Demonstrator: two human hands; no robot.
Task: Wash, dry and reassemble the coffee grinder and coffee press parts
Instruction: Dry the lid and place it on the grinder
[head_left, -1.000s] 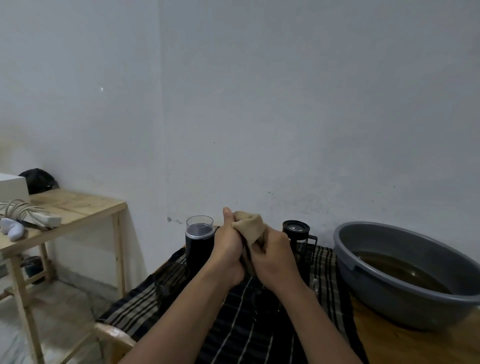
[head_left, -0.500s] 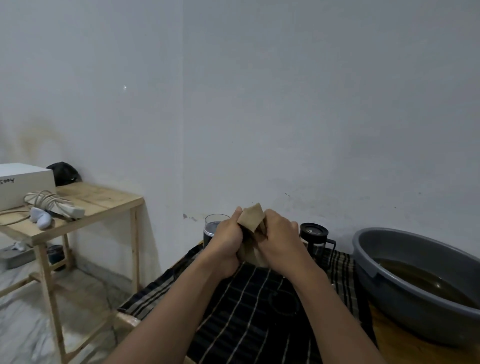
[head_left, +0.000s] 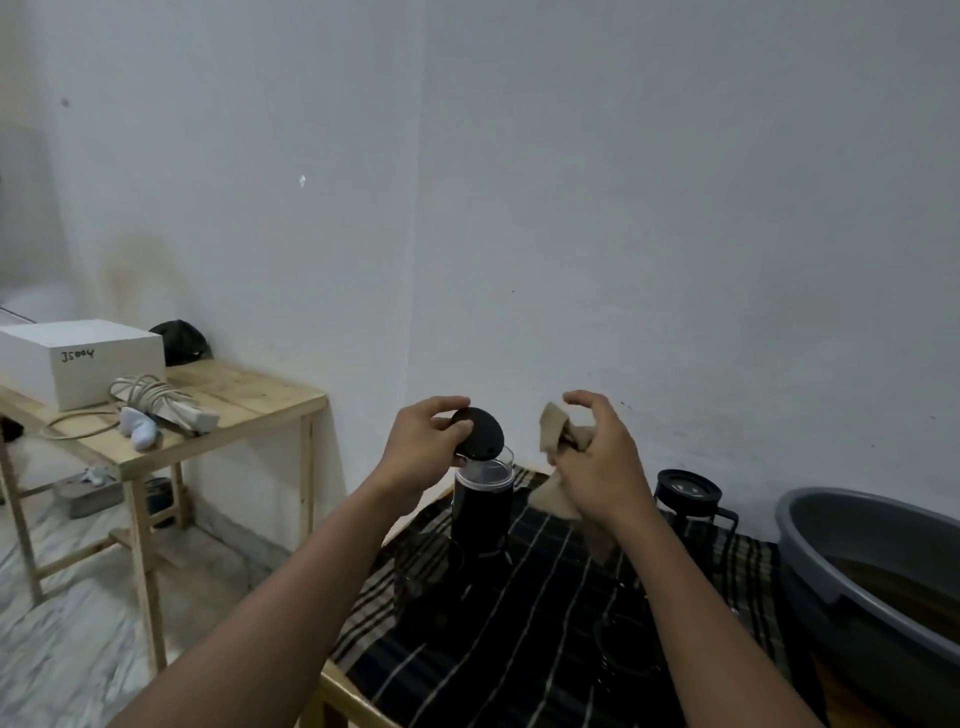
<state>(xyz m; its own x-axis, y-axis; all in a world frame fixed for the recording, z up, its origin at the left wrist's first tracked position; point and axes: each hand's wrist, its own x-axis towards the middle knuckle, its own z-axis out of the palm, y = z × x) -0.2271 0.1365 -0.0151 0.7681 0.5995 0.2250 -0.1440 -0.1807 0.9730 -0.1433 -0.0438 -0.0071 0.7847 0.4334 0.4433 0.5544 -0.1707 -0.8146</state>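
My left hand (head_left: 423, 448) pinches a round black lid (head_left: 480, 434), tilted, just above the clear rim of the black coffee grinder (head_left: 480, 501). The grinder stands upright on a dark striped cloth (head_left: 545, 613). To the right, my right hand (head_left: 597, 462) grips a tan drying cloth (head_left: 553, 434) that hangs down behind the wrist. Right of that hand a black coffee press (head_left: 688, 496) with a lid and side handle stands on the striped cloth. A dark part lies on the cloth near my left forearm, too dim to identify.
A grey basin (head_left: 810, 525) with brownish water sits at the right edge of the table. To the left stands a wooden side table (head_left: 260, 410) with a white box (head_left: 78, 364), a coiled cable and a power strip. White walls are close behind.
My hands, pressed together around the tan cloth before, have separated. The black lid now shows in my left hand over the grinder, and the right hand has carried the cloth off to the right.
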